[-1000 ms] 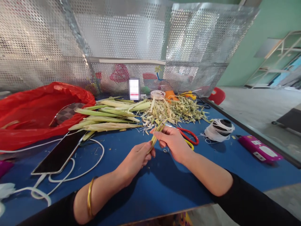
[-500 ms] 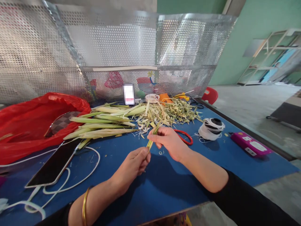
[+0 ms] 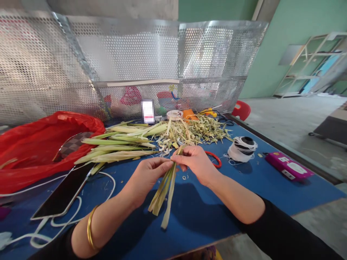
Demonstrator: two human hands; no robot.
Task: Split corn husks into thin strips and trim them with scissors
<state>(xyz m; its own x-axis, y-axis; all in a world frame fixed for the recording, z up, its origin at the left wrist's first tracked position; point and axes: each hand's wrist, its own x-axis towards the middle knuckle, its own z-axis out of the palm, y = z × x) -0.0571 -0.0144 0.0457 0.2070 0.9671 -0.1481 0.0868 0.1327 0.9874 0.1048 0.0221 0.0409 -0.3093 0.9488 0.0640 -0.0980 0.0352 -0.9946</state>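
Note:
Both hands hold one small bundle of pale green leaf strips (image 3: 164, 191) above the blue table (image 3: 189, 216). My left hand (image 3: 148, 177), with a gold bangle on the wrist, pinches the bundle's upper end. My right hand (image 3: 196, 162) grips the same upper end from the right. The strips hang down and fan out toward me. Behind the hands lie long green stalks (image 3: 119, 144) and a heap of cut leaf scraps (image 3: 197, 128).
A red plastic bag (image 3: 35, 144) lies at left, a phone (image 3: 63, 191) on a white cable before it. Red-handled scissors (image 3: 214, 159), a thread spool (image 3: 241, 148) and a pink box (image 3: 287, 166) sit at right. A perforated metal screen (image 3: 135, 54) stands behind.
The left hand slid up to the top of the bundle beside the right hand. The strips, held upright before, now hang down and spread toward me. The camera shifted slightly.

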